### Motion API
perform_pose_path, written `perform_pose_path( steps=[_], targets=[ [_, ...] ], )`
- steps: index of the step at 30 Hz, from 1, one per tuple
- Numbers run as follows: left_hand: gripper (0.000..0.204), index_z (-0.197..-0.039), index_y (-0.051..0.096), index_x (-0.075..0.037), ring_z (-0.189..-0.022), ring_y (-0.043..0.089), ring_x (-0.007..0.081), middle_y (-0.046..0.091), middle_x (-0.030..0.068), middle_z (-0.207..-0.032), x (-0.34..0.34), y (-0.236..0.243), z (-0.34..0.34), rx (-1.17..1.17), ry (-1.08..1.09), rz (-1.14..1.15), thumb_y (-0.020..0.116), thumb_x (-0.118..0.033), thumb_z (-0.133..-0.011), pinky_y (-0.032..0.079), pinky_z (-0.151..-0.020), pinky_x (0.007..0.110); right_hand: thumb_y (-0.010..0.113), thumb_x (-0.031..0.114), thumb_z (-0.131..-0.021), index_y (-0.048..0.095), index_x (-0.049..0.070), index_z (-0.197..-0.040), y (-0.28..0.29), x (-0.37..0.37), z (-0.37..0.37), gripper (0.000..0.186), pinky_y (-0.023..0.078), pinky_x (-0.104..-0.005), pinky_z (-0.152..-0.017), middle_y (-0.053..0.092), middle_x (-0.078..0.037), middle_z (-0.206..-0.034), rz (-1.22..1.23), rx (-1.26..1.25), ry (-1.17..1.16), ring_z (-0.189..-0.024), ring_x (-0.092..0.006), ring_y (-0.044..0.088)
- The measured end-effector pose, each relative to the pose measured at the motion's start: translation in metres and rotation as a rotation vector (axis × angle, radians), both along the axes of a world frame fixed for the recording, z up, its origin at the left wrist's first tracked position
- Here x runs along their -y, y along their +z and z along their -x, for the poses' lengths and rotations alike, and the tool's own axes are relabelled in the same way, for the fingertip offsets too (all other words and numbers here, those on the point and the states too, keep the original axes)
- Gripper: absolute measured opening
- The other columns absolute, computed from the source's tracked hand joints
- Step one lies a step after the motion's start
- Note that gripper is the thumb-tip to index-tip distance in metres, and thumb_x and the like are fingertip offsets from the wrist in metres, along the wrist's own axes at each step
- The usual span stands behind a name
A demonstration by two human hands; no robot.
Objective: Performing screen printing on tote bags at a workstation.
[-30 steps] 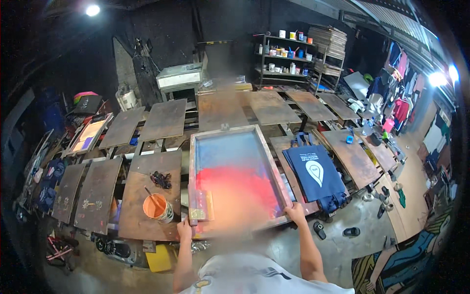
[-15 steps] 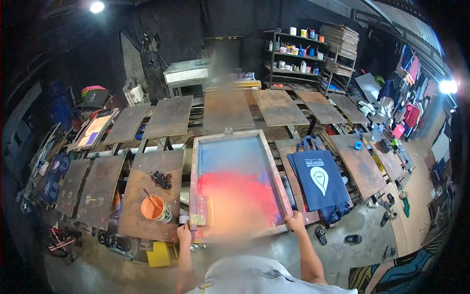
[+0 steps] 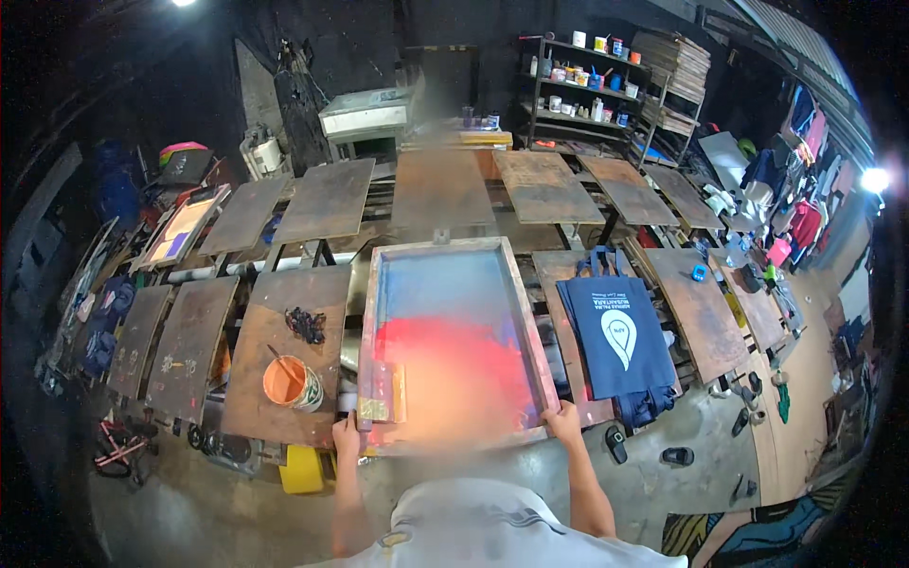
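A wooden screen-printing frame point(image 3: 541, 358) lies in front of me, with its far edge at a small clamp. Its mesh is blue at the far end, with red and orange ink smeared toward me. My left hand point(image 3: 347, 434) is closed on the frame's near left corner. At the near right corner, my right hand point(image 3: 564, 421) grips the frame's side. Inside the frame, by the left rail, rests a flat wooden bar like a squeegee point(image 3: 399, 393). Whatever lies under the mesh is hidden.
Left of the frame, a tub of orange ink point(image 3: 293, 383) and a dark crumpled rag point(image 3: 305, 326) sit on a board point(image 3: 248, 405). Navy tote bags point(image 3: 598, 371) lie on the right-hand board. Paint containers fill a shelf point(image 3: 582, 118) behind; sandals point(image 3: 678, 456) lie on the floor.
The whole view has shifted slightly with my head, and most near things sit a little higher in it. Both hands keep hold of the frame; it shows no clear movement against the boards.
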State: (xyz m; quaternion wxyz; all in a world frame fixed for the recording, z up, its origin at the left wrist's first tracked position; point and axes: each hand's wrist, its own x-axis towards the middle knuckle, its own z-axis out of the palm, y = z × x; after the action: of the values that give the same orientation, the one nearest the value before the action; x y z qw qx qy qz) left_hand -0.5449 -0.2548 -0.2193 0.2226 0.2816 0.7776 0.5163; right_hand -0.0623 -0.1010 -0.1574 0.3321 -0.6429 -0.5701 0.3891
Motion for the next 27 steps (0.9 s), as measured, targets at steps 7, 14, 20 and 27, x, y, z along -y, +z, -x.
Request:
perform_pose_path(
  steps=[7,14,20,27],
  targets=[
    [0.051,-0.080,0.067,0.010,-0.056,0.048,0.0159,0.058,0.0130,-0.060,0.008,-0.024,-0.008,0.004,0.023,0.034,0.055,-0.034,-0.103,0.041,-0.056,0.038,0.072,0.028,-0.062,0.066,-0.008,-0.079,-0.032,0.012,-0.005,0.041,0.053,-0.0422,-0.066,0.067,-0.024,-0.071,0.007,0.076,-0.046,-0.067,-0.0314,0.068],
    [0.053,-0.094,0.068,0.010,-0.067,0.058,0.0208,0.067,0.0189,-0.074,0.003,-0.008,-0.001,-0.059,-0.100,0.037,0.047,-0.037,-0.106,0.047,-0.069,0.039,0.075,0.029,-0.071,0.068,-0.006,-0.094,-0.033,-0.004,0.000,0.042,0.053,-0.0390,-0.068,0.071,-0.019,-0.079,-0.056,0.003,0.072,-0.073,-0.0274,0.069],
    [0.048,-0.089,0.067,0.005,-0.076,0.061,0.0481,0.063,0.0304,-0.080,-0.012,-0.025,0.002,-0.381,-0.065,0.114,0.047,-0.037,-0.104,0.047,-0.068,0.049,0.074,0.034,-0.076,0.063,-0.005,-0.098,-0.058,-0.009,-0.004,0.045,0.051,-0.0446,-0.074,0.067,-0.025,-0.087,-0.248,0.253,0.044,-0.082,-0.0356,0.068],
    [0.052,-0.129,0.063,-0.002,-0.111,0.064,0.0382,0.068,0.0267,-0.115,0.009,-0.062,0.010,-0.190,-0.115,0.357,0.040,-0.042,-0.104,0.048,-0.093,0.042,0.072,0.033,-0.082,0.061,-0.002,-0.102,-0.067,0.000,0.002,0.042,0.051,-0.0414,-0.075,0.068,-0.022,-0.087,-0.022,0.133,0.026,-0.082,-0.0322,0.068]
  ],
)
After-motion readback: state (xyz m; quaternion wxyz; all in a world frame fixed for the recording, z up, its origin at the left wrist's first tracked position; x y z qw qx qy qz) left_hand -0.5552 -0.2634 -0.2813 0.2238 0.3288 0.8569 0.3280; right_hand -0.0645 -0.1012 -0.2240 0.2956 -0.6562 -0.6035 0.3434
